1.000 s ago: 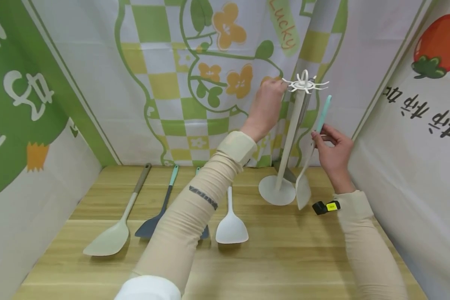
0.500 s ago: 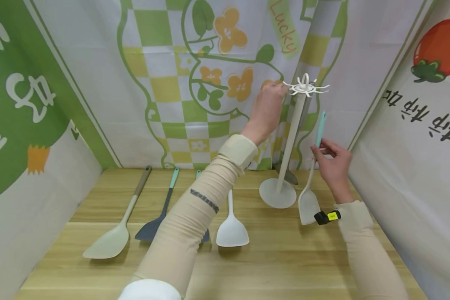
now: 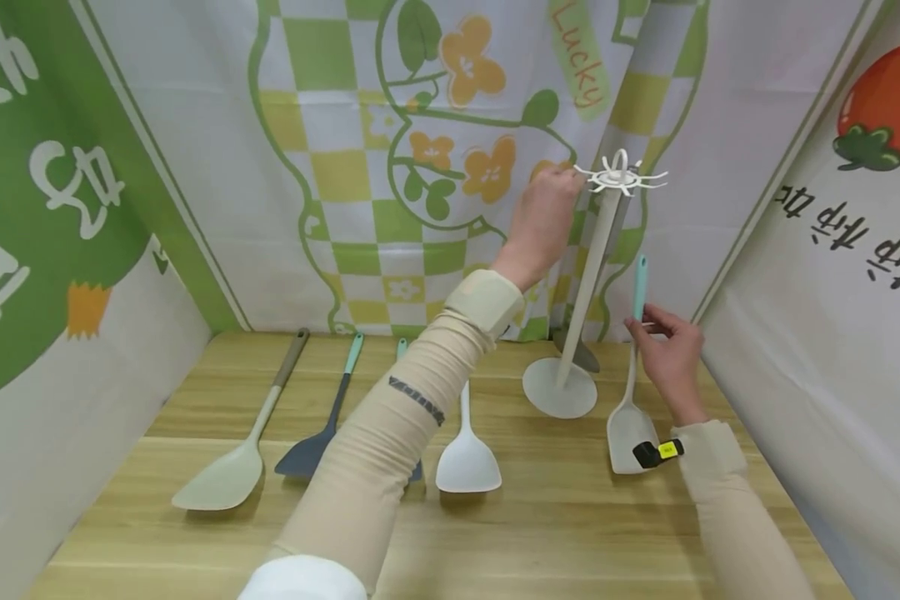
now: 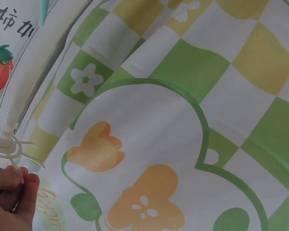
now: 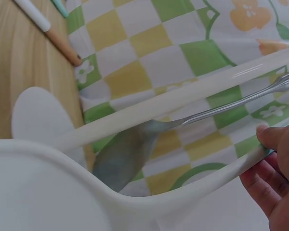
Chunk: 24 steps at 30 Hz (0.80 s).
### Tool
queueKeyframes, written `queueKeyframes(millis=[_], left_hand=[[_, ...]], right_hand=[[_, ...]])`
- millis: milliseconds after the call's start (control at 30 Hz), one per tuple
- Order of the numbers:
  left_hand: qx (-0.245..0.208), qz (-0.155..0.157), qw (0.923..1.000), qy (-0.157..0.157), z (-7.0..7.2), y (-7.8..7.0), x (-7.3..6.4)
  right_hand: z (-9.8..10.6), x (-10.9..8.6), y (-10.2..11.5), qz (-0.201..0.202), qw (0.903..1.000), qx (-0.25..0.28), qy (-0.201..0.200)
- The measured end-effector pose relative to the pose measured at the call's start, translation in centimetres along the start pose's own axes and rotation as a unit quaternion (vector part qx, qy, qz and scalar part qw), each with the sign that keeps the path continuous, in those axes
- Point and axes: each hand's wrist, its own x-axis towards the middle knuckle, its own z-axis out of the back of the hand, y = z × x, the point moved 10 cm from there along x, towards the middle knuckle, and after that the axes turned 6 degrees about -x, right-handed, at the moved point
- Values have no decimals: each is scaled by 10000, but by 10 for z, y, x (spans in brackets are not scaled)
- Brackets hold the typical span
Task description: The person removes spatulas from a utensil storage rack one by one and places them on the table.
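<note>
My left hand pinches one hook at the left of the white rotating utensil rack, at the top of its pole. In the left wrist view those fingertips meet the hook's end. To the right of the pole, my right hand pinches a pale spatula at the lower end of its mint handle. Its handle points up and its blade hangs down in front, apart from the rack. A metal turner hangs behind the pole; in the head view the pole partly hides it.
On the wooden table lie a beige spatula with a brown handle, a navy spatula and a white spatula. My left forearm covers much of another mint-handled utensil. Patterned cloth walls close the back and sides.
My right hand has lowered the pale spatula and its blade has swung toward the front right, away from the rack base. The left hand keeps its hold on the hook.
</note>
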Motion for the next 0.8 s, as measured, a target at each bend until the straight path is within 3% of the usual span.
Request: queueKeyframes(millis=[367,800], left_hand=[[-32,-99,9999,-80,1,-3,1],[-12,-67,9999,-84,1,-4,0]], right_hand=[[-4,-9,-26,-300,9982,-458,236],[-8,-16,-44,-21,9977,-642,193]])
